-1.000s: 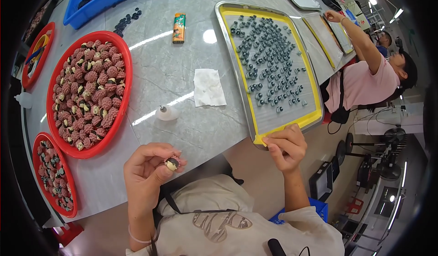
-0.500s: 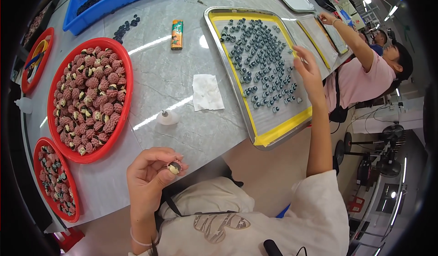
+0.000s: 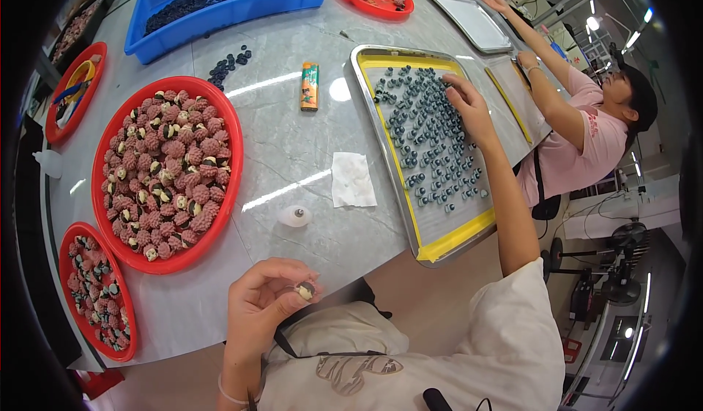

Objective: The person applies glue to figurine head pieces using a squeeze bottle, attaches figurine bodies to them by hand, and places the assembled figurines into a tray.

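Between thumb and fingers, my left hand (image 3: pixel 265 301) pinches a small pink ridged piece (image 3: pixel 306 290) with a cream-and-black part facing up. It is held over the table's near edge. My right hand (image 3: pixel 471 109) reaches over a metal tray (image 3: pixel 364 103) edged with yellow tape. Its thumb and forefinger are apart, close to the far-right part of a crowd of small dark teal pieces (image 3: pixel 432 133) standing on the tray's pale sheet. Nothing shows between those fingers. A big red round tray (image 3: pixel 236 155) on the left holds many similar pink pieces with cream and black parts.
A white squeeze bottle (image 3: pixel 295 216), a white tissue (image 3: pixel 353 180) and an orange-green lighter (image 3: pixel 310 87) lie mid-table. Behind are a blue bin (image 3: pixel 135 38) of dark bits and loose dark bits (image 3: pixel 228 67). A smaller red tray (image 3: pixel 64 272) stands left. A co-worker (image 3: pixel 597 122) works at right.
My right hand has moved from the tray's right edge to over its far-right teal pieces, fingers lower. My left hand keeps the pink piece. The view has shifted; the co-worker's second arm now shows.
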Action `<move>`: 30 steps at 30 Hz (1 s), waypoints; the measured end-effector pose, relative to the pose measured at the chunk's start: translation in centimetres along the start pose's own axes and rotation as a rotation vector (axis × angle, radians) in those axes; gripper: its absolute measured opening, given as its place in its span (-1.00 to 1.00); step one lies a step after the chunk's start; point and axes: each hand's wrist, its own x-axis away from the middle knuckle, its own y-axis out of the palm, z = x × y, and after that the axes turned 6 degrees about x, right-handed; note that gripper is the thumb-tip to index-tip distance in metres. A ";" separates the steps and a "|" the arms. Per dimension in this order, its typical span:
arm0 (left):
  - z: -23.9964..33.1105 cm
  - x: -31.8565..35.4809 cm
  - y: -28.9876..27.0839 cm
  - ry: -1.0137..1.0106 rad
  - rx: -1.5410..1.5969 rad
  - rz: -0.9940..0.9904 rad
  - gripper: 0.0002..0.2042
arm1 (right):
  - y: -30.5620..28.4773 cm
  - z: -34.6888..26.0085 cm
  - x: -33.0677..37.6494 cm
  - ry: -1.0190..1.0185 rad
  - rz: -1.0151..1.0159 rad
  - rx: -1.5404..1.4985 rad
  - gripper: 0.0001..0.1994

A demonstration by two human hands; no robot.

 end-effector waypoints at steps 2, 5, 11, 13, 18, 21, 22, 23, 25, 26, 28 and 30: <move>0.0 0.0 0.0 -0.012 -0.001 -0.002 -0.80 | 0.4 -1.7 0.4 -0.023 -0.055 -0.015 -0.65; 0.0 -0.1 0.0 -0.025 -0.003 0.000 -0.80 | 0.3 -2.8 0.0 -0.102 -0.074 0.101 -0.65; 0.0 -0.3 0.3 0.014 -0.027 0.019 -0.78 | 1.6 -2.1 -1.6 -0.223 -0.076 0.337 -0.59; -0.2 -0.1 0.2 0.008 -0.027 0.022 -0.78 | 2.3 -3.2 -1.4 -0.251 -0.099 0.333 -0.59; 0.0 0.0 -0.4 -0.040 0.019 -0.048 -0.81 | 3.1 -4.9 -1.1 -0.271 -0.147 0.327 -0.60; 0.0 0.0 -0.4 -0.044 0.033 -0.045 -0.82 | 3.1 -6.1 -0.3 -0.316 -0.197 0.294 -0.61; 0.0 0.1 -0.5 -0.051 0.037 -0.043 -0.82 | 3.2 -6.4 -0.3 -0.342 -0.232 0.284 -0.62; 0.0 0.1 -0.4 -0.050 0.036 -0.042 -0.82 | 3.2 -6.4 -0.2 -0.345 -0.234 0.256 -0.63; 0.1 0.1 -0.3 -0.053 0.037 -0.040 -0.82 | 3.6 -6.7 -0.8 -0.301 -0.225 0.223 -0.63; 0.1 0.0 -0.3 -0.056 0.037 -0.041 -0.82 | 3.7 -6.8 -1.1 -0.252 -0.210 0.195 -0.63; 0.1 0.0 -0.4 -0.058 0.022 -0.050 -0.82 | 4.2 -6.8 -1.7 -0.289 -0.198 0.254 -0.63; 0.2 0.0 -0.3 -0.068 0.029 -0.049 -0.82 | 4.9 -6.5 -2.4 -0.329 -0.188 0.309 -0.63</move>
